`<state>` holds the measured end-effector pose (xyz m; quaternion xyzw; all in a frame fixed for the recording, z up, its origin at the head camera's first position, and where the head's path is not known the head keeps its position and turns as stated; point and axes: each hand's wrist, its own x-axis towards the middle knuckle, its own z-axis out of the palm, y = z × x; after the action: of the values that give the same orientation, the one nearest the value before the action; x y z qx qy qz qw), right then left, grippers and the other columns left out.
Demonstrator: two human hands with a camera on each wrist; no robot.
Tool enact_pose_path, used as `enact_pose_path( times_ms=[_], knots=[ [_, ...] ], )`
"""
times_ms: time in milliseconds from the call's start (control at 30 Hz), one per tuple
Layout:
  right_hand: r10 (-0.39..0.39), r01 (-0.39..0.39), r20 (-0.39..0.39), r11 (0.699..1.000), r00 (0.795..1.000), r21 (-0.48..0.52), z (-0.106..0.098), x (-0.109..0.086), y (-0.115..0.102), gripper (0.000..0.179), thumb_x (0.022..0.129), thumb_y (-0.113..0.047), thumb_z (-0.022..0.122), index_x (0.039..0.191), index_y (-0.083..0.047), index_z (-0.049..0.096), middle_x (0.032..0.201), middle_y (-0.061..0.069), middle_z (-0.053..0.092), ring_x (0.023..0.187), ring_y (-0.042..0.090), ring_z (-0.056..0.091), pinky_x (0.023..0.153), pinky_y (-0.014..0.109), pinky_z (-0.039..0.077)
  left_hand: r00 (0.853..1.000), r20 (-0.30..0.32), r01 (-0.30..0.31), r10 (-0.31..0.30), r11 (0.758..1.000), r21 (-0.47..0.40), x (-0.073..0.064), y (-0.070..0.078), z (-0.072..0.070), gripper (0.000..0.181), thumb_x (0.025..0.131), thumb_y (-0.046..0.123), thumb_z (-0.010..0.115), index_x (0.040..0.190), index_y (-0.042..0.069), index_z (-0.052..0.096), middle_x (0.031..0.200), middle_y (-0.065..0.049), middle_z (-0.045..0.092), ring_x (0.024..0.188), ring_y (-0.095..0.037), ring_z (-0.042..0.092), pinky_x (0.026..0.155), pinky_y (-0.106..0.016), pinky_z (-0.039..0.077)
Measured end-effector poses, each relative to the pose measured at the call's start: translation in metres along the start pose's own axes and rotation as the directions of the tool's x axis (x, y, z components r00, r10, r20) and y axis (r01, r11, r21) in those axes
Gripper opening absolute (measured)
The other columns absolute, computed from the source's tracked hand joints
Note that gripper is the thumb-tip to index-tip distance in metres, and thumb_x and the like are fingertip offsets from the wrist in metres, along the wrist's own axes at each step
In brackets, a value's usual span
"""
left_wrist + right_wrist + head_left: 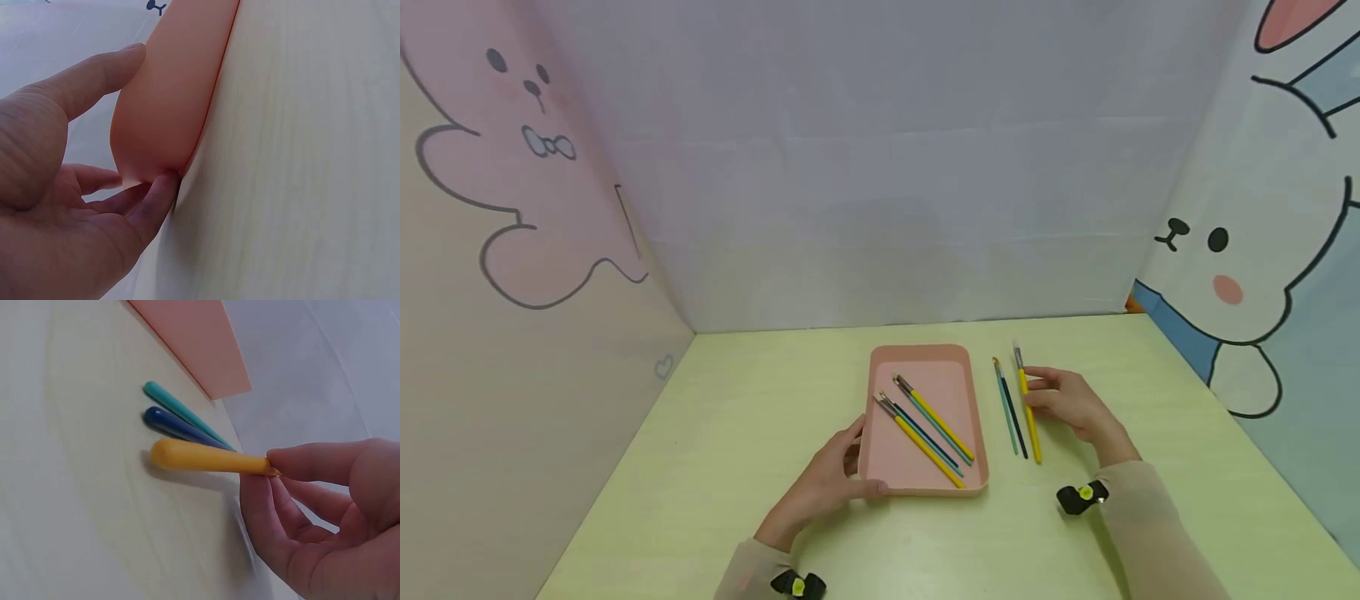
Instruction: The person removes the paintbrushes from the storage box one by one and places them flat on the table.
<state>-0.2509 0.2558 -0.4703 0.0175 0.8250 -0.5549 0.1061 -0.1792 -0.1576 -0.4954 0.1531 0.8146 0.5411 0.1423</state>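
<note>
My left hand [827,475] grips the left side of a pink tray [951,375], thumb on its near left corner; in the left wrist view the fingertips press the tray wall [169,81] low down. Several paintbrushes lie slanted in the tray, among them a yellow one [927,450]. To the tray's right, my right hand [1071,406] pinches another yellow paintbrush [206,457] between thumb and fingers, its handle end slightly off the table. Left of it on the table lie a dark blue paintbrush [1014,417] and a teal paintbrush [178,408], side by side.
The pale yellow-green table [760,400] extends to both sides of the tray. A white curtain [895,192] hangs along its back edge. Printed cartoon panels stand at the left and right, one with a white rabbit [1262,267].
</note>
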Motion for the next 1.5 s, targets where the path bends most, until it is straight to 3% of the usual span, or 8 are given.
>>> enact_pose_path(
  times_ms=[533,967,1500],
  knots=[
    [0.048,-0.051,-0.049,0.996,0.998,-0.069,0.011,0.003,0.0,0.06,0.103,-0.01,0.067,0.158,0.002,0.046,0.145,0.029,0.056,0.109,0.026,0.068,0.097,0.036,0.062,1.0,0.007,-0.015,0.015,0.999,-0.029,0.001,0.001,-0.001,0.114,0.084,0.021,0.093,0.171,0.014,0.019,0.166,-0.017,0.038,0.139,-0.033,0.056,0.113,-0.04,0.052],
    [0.015,-0.027,-0.099,0.992,0.995,-0.12,0.017,0.003,-0.002,0.056,0.101,-0.009,0.071,0.152,0.005,0.052,0.139,0.028,0.061,0.101,0.023,0.07,0.086,0.028,0.062,1.0,0.0,-0.015,0.015,0.999,-0.03,0.0,0.002,-0.002,0.115,0.083,0.02,0.094,0.171,0.011,0.02,0.163,-0.018,0.041,0.139,-0.036,0.056,0.113,-0.042,0.052],
    [-0.009,-0.016,-0.126,0.98,0.992,-0.199,0.022,0.007,0.001,0.05,0.099,-0.006,0.073,0.144,0.009,0.059,0.129,0.03,0.067,0.097,0.023,0.072,0.083,0.031,0.064,1.0,0.006,-0.008,0.008,0.998,-0.059,0.001,0.001,-0.002,0.115,0.083,0.02,0.094,0.171,0.012,0.02,0.165,-0.018,0.04,0.138,-0.035,0.056,0.113,-0.044,0.052]
  ],
)
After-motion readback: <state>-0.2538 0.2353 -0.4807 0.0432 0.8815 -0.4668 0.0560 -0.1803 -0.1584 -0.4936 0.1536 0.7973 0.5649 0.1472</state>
